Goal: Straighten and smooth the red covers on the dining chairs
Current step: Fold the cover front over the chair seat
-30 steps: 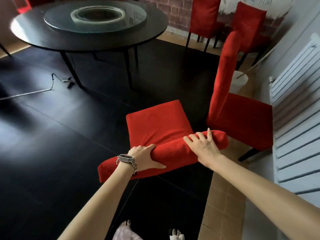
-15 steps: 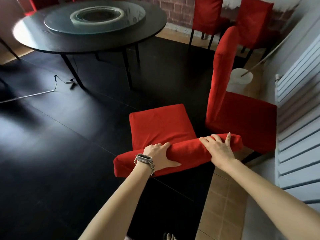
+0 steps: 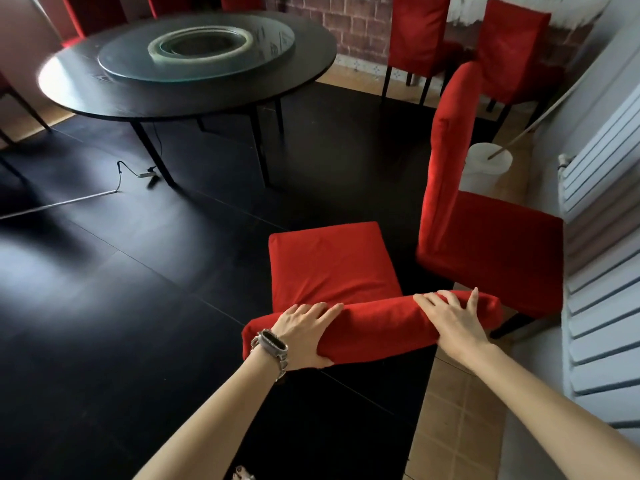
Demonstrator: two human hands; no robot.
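Observation:
A dining chair in a red cover stands right below me, its seat [image 3: 329,265] facing the round table. The covered top of its backrest [image 3: 377,327] runs across in front of me. My left hand [image 3: 304,336], with a watch on the wrist, wraps the backrest top near its left end, thumb underneath. My right hand [image 3: 453,317] lies flat on the right end with its fingers spread. A second red-covered chair [image 3: 485,244] stands just to the right, its back side-on to me.
A black round table [image 3: 194,98] with a glass turntable stands ahead on the left. Two more red chairs [image 3: 415,32] line the brick wall. A white bucket [image 3: 485,168] with a stick sits by the white radiator [image 3: 609,271]. A cable [image 3: 117,181] lies on the dark floor.
The backrest top and both my hands have shifted right, closer to the neighbouring chair. Both hands stay on the cover as before.

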